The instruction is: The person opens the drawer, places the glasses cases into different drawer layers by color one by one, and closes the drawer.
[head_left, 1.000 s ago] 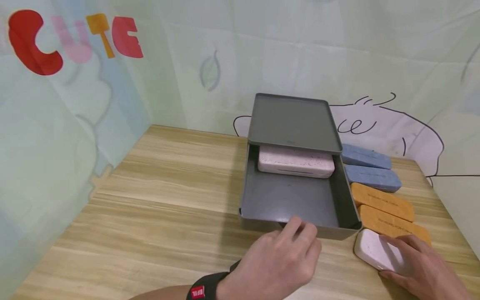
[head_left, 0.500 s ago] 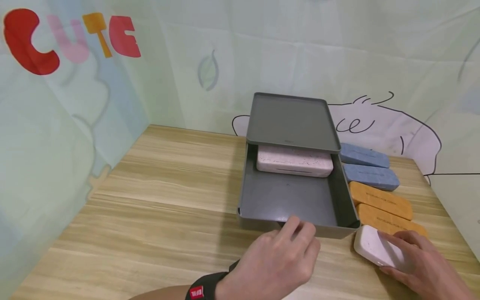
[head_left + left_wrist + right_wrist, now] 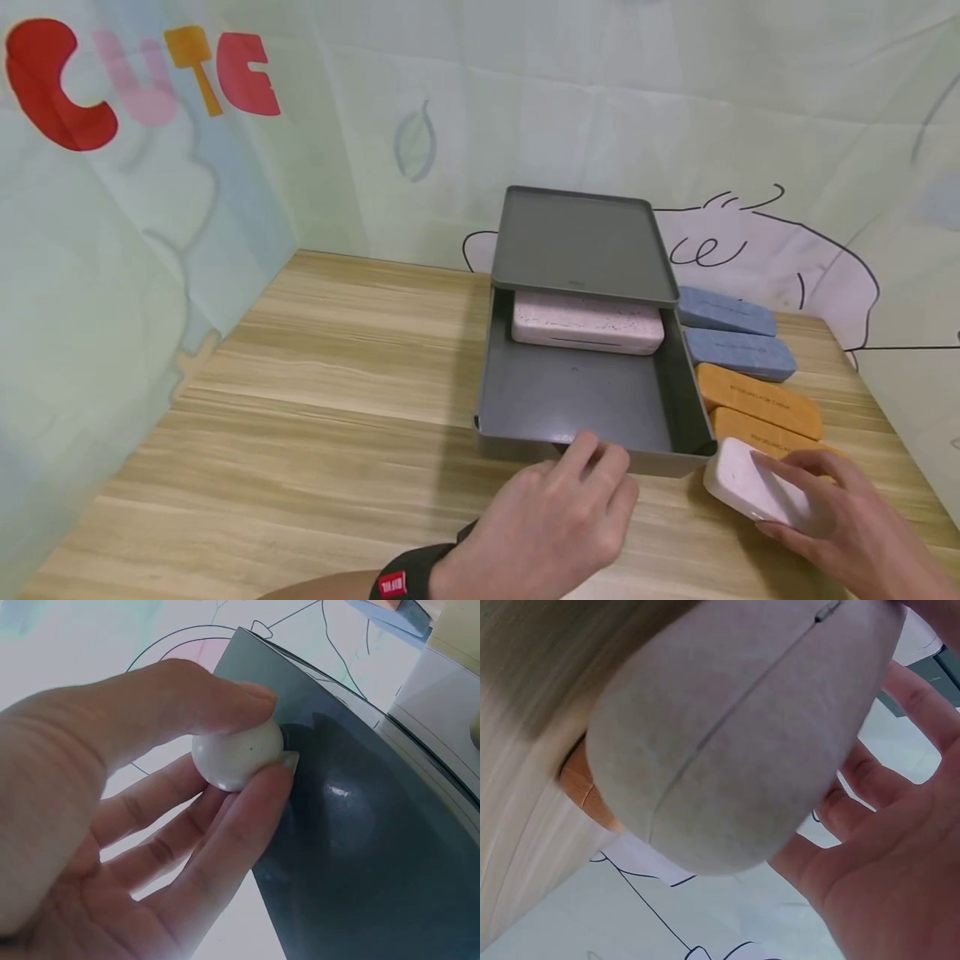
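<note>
clearly, left hand point(image 3: 547, 521) pinches white knob point(image 3: 234, 759); right hand point(image 3: 858, 512) grips pale case point(image 3: 746, 483).

A small screened-off booth, by the look of it: a wood-grain bench point(image 3: 337, 358) bounded by creased cloth point(image 3: 517, 108) printed with the word CUTE point(image 3: 150, 107) and a cartoon point(image 3: 772, 271). Whether home or lab, I cannot tell.

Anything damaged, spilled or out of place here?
Nothing clearly. The blue cases and orange cases lie in a row beside the open drawer. The pale case inside has dark flecks on top; pattern or wear, I cannot tell.
</note>
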### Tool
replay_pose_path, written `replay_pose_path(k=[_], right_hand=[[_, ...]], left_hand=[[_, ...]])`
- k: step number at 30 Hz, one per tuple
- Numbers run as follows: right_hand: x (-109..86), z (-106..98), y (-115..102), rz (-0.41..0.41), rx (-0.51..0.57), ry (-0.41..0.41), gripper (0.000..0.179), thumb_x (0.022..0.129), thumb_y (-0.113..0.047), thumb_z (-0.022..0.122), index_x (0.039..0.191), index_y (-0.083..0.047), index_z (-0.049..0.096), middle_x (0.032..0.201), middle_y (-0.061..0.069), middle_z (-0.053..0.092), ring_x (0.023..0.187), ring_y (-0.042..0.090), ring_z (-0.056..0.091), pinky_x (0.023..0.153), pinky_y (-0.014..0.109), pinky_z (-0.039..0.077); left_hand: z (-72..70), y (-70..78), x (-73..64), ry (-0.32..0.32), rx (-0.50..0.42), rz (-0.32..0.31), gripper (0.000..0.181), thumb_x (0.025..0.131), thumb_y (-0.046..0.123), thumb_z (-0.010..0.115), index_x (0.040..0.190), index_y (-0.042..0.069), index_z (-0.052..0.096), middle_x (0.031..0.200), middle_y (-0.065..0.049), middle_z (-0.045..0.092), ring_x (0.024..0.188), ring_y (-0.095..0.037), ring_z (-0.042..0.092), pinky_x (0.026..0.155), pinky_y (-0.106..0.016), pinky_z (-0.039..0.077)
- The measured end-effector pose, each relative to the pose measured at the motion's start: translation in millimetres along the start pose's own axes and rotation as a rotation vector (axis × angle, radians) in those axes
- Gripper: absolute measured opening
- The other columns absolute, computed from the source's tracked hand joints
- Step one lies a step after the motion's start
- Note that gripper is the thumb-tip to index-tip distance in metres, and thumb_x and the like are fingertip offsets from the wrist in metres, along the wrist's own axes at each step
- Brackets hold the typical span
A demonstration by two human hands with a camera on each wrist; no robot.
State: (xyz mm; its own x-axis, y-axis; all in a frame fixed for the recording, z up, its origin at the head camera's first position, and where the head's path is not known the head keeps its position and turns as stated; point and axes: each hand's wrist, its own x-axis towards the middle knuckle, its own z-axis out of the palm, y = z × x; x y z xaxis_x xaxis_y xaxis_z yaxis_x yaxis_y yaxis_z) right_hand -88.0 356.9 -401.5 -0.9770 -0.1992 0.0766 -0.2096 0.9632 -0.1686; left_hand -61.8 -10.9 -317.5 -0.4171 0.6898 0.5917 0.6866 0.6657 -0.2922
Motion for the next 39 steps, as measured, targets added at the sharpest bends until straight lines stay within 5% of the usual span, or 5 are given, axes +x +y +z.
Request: replay_pose_path(k=[7,15,23,27,39], right_hand=[[2.8,-3.7,-2.5,0.024,0.03,0.014,0.077,0.066,-0.033,0.095,0.134,-0.011,0.066,0.123,0.021,0.053,0.097,0.042,0.055,0.074,0.06,0.052],[6.3,-12.6,-6.1,-0.04,-0.028,0.11,0.078,0.063,-0.035,0.096,0.132,-0.014,0.068,0.12,0.017,0.054,0.094,0.036,0.053,0.068,0.035,0.047],[11.6,-21.2,-9.0,-0.07,-0.061,0.133,0.083,0.059,-0.03,0.098,0.135,-0.015,0.067,0.121,0.017,0.053,0.094,0.035,0.052,0.067,0.034,0.048],[13.6,-26.3,-10.9,-0.137,-0.076,0.192,0.088,0.054,-0.028,0.099,0.135,-0.02,0.067,0.117,0.014,0.056,0.09,0.031,0.054,0.062,0.024,0.042],[19.2,-37.9,-16.1,-0.189,-0.053,0.26,0.09,0.05,-0.019,0.1,0.134,-0.023,0.068,0.118,0.013,0.058,0.094,0.03,0.055,0.066,0.02,0.039]], left_hand=[[-0.3,0.0,0.0,-0.004,0.002,-0.001,0.021,0.094,0.005,0.057,0.087,0.017,0.072,0.094,0.005,0.061,0.085,-0.009,0.057,0.05,-0.01,0.041],[0.0,0.3,-0.3,-0.001,0.002,-0.01,0.023,0.094,0.004,0.055,0.084,0.018,0.071,0.092,0.006,0.06,0.086,-0.009,0.057,0.047,-0.01,0.038],[0.5,1.1,-0.8,0.02,0.012,-0.019,0.036,0.096,-0.001,0.041,0.082,0.018,0.068,0.091,0.006,0.058,0.085,-0.009,0.057,0.046,-0.01,0.036],[0.2,1.2,-0.7,0.014,0.006,-0.022,0.031,0.095,0.001,0.046,0.082,0.018,0.068,0.091,0.006,0.059,0.085,-0.009,0.057,0.045,-0.01,0.037],[-0.2,0.9,-0.5,0.011,0.014,-0.019,0.031,0.095,0.001,0.045,0.081,0.018,0.068,0.09,0.006,0.058,0.084,-0.009,0.057,0.045,-0.011,0.036]])
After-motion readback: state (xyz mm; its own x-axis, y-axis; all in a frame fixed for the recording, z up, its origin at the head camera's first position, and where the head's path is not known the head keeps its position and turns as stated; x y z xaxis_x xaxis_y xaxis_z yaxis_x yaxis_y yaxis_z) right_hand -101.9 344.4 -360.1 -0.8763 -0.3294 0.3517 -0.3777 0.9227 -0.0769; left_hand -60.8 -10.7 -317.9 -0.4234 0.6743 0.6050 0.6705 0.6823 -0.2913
